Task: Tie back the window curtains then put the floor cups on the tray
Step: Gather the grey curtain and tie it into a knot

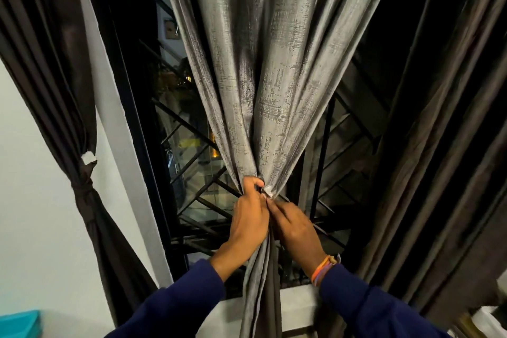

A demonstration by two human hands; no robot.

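Note:
A shiny grey curtain [263,68] hangs in the middle of the window, gathered into a tight bunch at waist height. My left hand [249,217] is wrapped around that bunch from the left. My right hand [295,223] pinches a small white tab of the tie-back [267,191] at the same spot, fingertips touching the left hand. A dark brown curtain [63,96] at the left is knotted back with its own band [83,186]. No cups or tray are in view.
A black window frame with a diagonal metal grille [197,173] lies behind the curtain. More dark curtain folds [439,145] hang at the right. A white sill [296,302] runs below, and a turquoise object [19,324] shows at the bottom left corner.

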